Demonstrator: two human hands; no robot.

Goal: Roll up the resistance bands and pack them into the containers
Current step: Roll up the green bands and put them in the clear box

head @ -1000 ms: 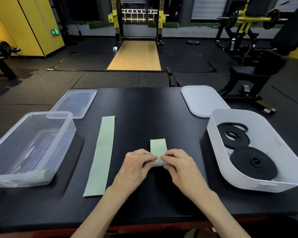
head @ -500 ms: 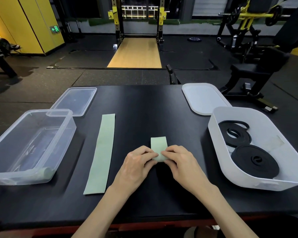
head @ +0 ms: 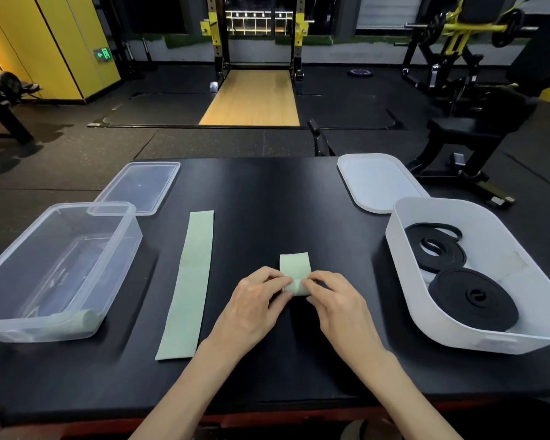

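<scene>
Rolling up a pale green resistance band [head: 296,269] at the middle of a black table [head: 267,198], pinching the roll from either side between the curled fingers of the left hand [head: 254,308] and the right hand [head: 337,304], with a short flat tail lying on the table just beyond the fingertips. Hardly changed from half a second ago: same two-handed pinch, same place on the table, tail about as long. Just left of the hands, laid out flat and untouched, a second green band [head: 188,281]. At far left, a clear container [head: 121,274] holding one rolled green band [head: 77,320] against its near wall, with a clear lid [head: 140,185] behind it. At right, a white bin [head: 405,290] with a nearer black coil [head: 477,300] and a farther black coil [head: 435,249] side by side inside, and a white lid [head: 378,182] behind it. Nothing readable on the bands or containers. On the yellow wall at back left, a lit green exit sign [head: 102,54] showing an arrow and a figure, too small for any words.
</scene>
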